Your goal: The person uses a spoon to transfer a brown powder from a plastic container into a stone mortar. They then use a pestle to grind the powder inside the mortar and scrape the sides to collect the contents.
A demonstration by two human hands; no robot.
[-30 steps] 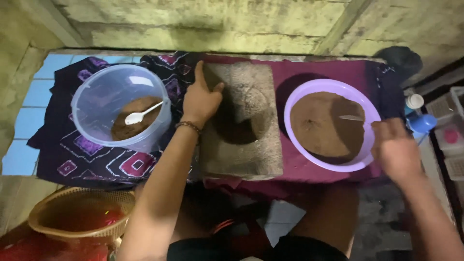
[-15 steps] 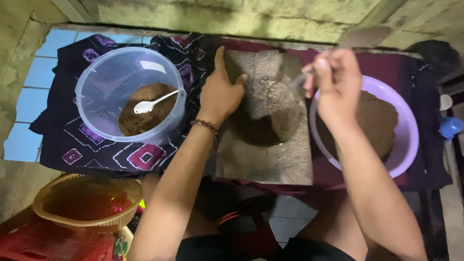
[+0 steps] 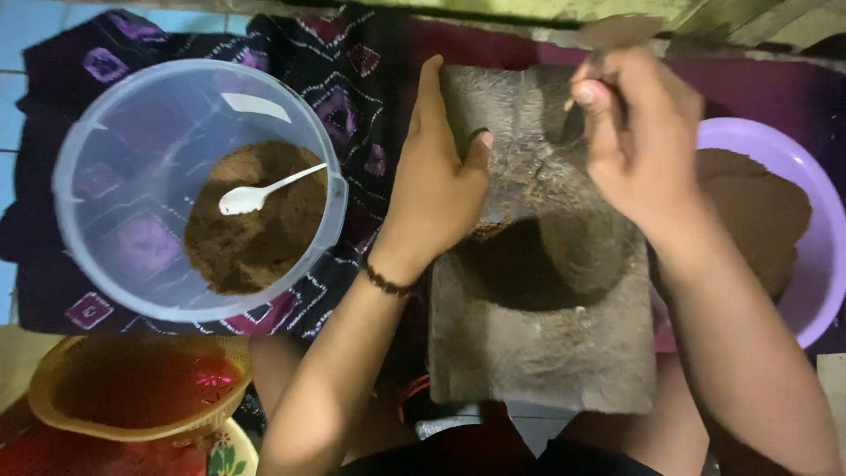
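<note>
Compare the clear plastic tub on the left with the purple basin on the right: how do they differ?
The clear plastic tub is see-through with tall walls; the purple basin is opaque lilac and looks shallower. The tub's brown powder lies low at the bottom with a white spoon on it; the basin's brown mass is a broad mound. The tub shows whole; the basin is partly hidden behind the right hand. Both are round and sit on cloth.
</note>
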